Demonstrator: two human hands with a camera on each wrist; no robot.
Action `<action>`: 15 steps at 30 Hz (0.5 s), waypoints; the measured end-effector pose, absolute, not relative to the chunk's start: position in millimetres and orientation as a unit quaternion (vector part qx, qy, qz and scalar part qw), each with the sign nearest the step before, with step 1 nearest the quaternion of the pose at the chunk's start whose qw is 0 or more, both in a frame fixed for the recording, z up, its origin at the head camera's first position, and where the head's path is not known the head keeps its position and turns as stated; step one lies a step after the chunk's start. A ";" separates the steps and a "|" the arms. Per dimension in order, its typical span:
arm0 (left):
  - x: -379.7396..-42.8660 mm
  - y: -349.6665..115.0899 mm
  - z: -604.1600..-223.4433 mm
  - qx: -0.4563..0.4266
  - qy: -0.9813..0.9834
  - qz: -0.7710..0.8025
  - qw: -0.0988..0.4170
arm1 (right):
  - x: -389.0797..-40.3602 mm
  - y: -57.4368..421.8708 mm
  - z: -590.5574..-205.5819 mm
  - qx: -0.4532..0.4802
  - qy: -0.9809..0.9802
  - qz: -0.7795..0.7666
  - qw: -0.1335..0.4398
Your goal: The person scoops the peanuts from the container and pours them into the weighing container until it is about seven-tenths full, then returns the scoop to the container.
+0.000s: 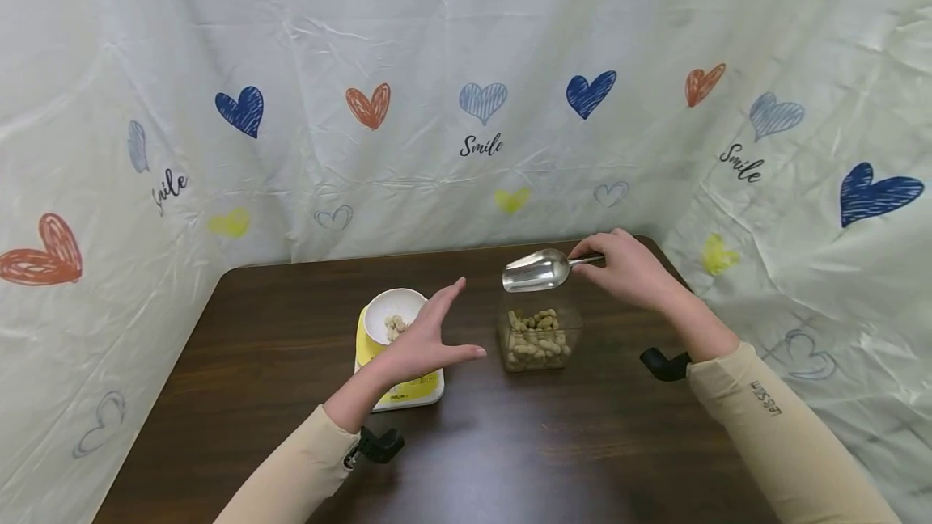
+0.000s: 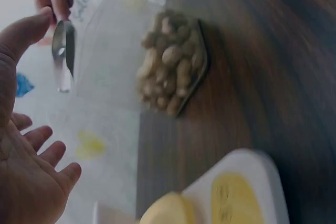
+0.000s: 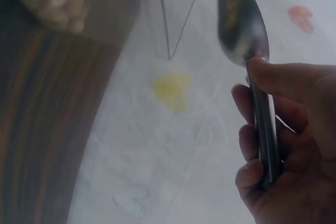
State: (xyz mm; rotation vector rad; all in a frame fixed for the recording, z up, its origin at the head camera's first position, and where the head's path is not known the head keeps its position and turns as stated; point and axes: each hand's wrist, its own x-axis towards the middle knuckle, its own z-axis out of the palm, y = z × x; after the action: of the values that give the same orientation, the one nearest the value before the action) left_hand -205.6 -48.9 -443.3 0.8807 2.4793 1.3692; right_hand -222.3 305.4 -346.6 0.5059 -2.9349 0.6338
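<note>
My right hand (image 1: 619, 265) grips the handle of a metal scoop (image 1: 537, 272), its fingers wrapped round it in the right wrist view. The scoop is held above a clear plastic container (image 1: 575, 330) partly filled with unshelled peanuts (image 1: 539, 346). Thumb and fingers spread apart, my left hand (image 1: 422, 342) holds nothing and hovers between the container and a yellow and white kitchen scale (image 1: 408, 395). On the scale stands a white bowl (image 1: 379, 306) with a few peanuts (image 1: 396, 327) in it. My left hand hides part of the bowl and scale in the head view.
Everything stands on a dark brown wooden table (image 1: 277, 362). A white curtain (image 1: 408, 209) printed with hearts surrounds its back and sides. Black wrist mounts (image 1: 382, 445) are strapped on both arms.
</note>
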 end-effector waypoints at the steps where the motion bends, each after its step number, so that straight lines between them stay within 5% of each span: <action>1: -206.3 -43.5 -445.1 0.295 0.833 0.458 0.092 | -221.1 308.0 -345.9 0.166 -0.963 0.209 0.043; 15: -219.6 12.1 -465.5 0.285 0.834 0.458 0.120 | -223.2 314.4 -350.1 0.228 -0.963 0.142 0.014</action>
State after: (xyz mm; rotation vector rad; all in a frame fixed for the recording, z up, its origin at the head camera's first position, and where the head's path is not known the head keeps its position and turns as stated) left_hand -219.6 12.1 -465.5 0.8337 2.4364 1.3373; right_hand -223.2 314.4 -350.1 0.7088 -2.9986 0.4431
